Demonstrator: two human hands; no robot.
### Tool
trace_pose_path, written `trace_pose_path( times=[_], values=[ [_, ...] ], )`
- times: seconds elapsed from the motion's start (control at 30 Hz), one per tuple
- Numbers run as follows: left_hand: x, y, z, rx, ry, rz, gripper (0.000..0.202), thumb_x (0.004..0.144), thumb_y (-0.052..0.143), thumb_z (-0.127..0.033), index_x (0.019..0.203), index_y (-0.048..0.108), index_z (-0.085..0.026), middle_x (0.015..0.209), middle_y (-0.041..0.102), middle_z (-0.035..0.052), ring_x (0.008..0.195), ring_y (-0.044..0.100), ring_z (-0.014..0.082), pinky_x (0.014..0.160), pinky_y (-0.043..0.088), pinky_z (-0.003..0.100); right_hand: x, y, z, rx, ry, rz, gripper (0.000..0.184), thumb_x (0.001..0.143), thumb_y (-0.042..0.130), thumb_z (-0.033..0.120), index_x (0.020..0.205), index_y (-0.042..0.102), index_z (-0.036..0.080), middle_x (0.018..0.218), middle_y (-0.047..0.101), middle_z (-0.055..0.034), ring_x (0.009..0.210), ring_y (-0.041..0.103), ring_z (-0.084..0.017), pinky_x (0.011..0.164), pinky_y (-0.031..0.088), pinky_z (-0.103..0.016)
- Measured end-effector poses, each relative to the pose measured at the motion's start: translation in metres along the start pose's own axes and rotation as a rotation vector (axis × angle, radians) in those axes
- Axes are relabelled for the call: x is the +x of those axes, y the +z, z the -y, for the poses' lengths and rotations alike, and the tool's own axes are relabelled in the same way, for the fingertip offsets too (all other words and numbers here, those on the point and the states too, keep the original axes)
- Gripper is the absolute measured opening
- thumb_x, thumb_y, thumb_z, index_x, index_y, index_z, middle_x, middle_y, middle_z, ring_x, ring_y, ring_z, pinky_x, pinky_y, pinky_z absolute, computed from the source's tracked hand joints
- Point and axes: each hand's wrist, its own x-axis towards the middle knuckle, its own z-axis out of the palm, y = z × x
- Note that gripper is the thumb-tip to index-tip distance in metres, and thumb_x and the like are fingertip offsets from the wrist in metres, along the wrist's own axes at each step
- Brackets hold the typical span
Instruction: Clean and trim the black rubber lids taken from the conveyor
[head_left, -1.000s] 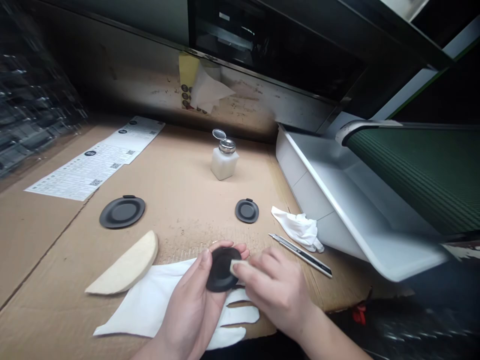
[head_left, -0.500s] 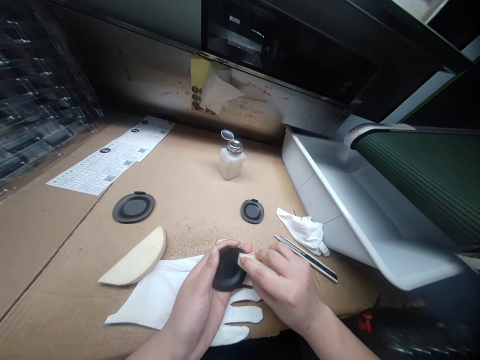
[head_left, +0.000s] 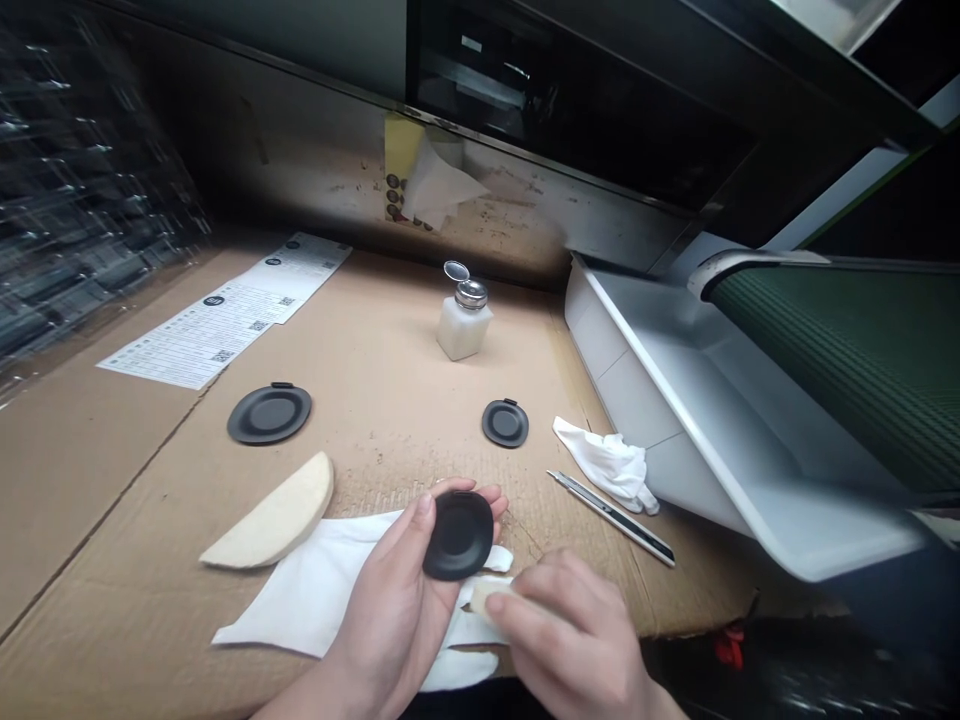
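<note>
My left hand grips a round black plastic cover by its edge, thumb on the near side and fingers behind. Pinched in my right hand is a small cream-coloured felt-like piece, just below and right of the cover and apart from it. A white glove lies under both hands, partly hidden by them. Left of the glove is a cream half-disc of similar-looking material. Two more black covers, a larger one and a smaller one, lie farther back on the cardboard.
Behind stands a squarish pump bottle with its metal lid up. To the right are a utility knife, a crumpled white cloth and a large white bin. Printed sheets lie back left, beside stacked clear plastic trays.
My right hand has moved down and away from the black cover, taking the cream piece off its face. My left hand still holds the cover in nearly the same place.
</note>
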Motion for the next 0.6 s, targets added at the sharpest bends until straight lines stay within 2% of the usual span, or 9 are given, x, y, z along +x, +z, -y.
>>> trace_pose_path(
  times=[0.13,0.3,0.4,0.5,0.6],
  values=[
    [0.0,0.0,-0.001,0.026,-0.003,0.043,0.028,0.087,0.048,-0.031,0.097,0.063,-0.01,0.105,0.067,0.0167,0.111,0.055,0.0295,0.102,0.035,0.043,0.002,-0.004,-0.016,0.005,0.128,0.027,0.033,0.08,0.053,0.003,0.109,0.058,0.019,0.084,0.063,-0.0047,0.073,0.052,-0.014,0.064,0.046,-0.028],
    [-0.003,0.001,-0.002,0.048,-0.021,0.09,0.027,0.088,0.045,-0.03,0.098,0.063,-0.012,0.105,0.067,0.0129,0.11,0.055,0.0278,0.097,0.039,0.043,0.027,-0.004,-0.026,-0.059,0.058,0.074,0.03,0.082,0.054,0.007,0.108,0.059,0.021,0.086,0.065,-0.0027,0.075,0.053,-0.013,0.065,0.045,-0.028],
    [-0.004,0.002,-0.002,0.064,0.007,0.077,0.025,0.088,0.046,-0.029,0.099,0.063,-0.014,0.104,0.067,0.0104,0.109,0.055,0.0268,0.095,0.041,0.043,0.038,-0.003,-0.028,-0.1,0.023,0.086,0.027,0.082,0.054,0.007,0.104,0.061,0.022,0.085,0.065,-0.0022,0.074,0.053,-0.013,0.064,0.045,-0.026],
    [-0.003,0.001,-0.001,0.048,0.003,0.069,0.025,0.088,0.047,-0.029,0.098,0.063,-0.013,0.104,0.067,0.0111,0.107,0.056,0.0269,0.096,0.039,0.043,0.032,0.001,-0.025,-0.076,0.045,0.07,0.029,0.082,0.054,0.006,0.107,0.06,0.021,0.083,0.065,-0.0022,0.074,0.054,-0.012,0.064,0.046,-0.026],
    [-0.001,0.0,-0.001,-0.008,-0.001,0.076,0.026,0.088,0.046,-0.031,0.096,0.063,-0.012,0.102,0.068,0.0136,0.108,0.056,0.0278,0.1,0.036,0.043,0.015,0.008,-0.011,-0.046,0.076,0.001,0.029,0.082,0.053,0.006,0.107,0.06,0.018,0.08,0.065,-0.004,0.071,0.054,-0.013,0.062,0.047,-0.026]
  ],
)
